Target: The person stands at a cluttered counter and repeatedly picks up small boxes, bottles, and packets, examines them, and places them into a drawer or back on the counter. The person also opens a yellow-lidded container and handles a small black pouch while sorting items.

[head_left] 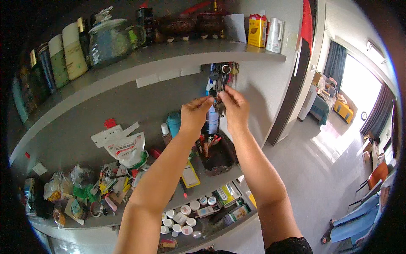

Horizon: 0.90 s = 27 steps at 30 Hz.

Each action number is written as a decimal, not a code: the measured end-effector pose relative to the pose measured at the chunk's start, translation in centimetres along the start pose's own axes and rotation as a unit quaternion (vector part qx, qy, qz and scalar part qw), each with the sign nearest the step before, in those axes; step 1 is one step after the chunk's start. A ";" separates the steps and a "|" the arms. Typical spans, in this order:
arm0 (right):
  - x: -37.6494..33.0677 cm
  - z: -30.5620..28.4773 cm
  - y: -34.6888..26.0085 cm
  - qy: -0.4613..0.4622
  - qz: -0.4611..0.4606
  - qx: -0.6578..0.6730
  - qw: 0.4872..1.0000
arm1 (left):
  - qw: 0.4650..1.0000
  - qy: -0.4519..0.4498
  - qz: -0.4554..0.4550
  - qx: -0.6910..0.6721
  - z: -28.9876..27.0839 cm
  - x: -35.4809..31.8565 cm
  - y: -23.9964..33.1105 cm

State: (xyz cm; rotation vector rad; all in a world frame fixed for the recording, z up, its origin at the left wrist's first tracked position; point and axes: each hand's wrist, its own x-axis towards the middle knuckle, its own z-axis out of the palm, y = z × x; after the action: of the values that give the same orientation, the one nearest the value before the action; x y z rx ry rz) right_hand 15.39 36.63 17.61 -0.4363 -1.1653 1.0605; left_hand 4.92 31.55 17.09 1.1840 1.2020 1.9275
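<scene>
Metal keys (pixel 218 84) hang in a cluster beneath the upper shelf (pixel 182 53), between twelve and one o'clock from view centre. Caution: a loosened pinch could drop a key toward the dark container (pixel 219 170) at six o'clock; crowded keys could snag. The cluster lies between one and two o'clock from the left hand (pixel 195 113), ten and eleven from the right hand (pixel 237 109). Both hands pinch at it; exact key gripped: cannot tell.

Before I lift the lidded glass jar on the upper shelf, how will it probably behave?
The lidded glass jar is probably fragile, being see-through glass. Its lid may slip if tilted, since no clasp shows.
</scene>
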 end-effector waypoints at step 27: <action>4.6 -5.1 10.2 0.069 0.245 0.116 0.960 | 0.967 0.080 -0.238 0.042 -13.2 -14.0 -6.6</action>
State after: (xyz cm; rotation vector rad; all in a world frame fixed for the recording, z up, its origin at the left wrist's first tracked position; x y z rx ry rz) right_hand 15.46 46.55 10.39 -0.6195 -0.8106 1.5502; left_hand -0.59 17.82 3.10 0.6999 1.5060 1.6384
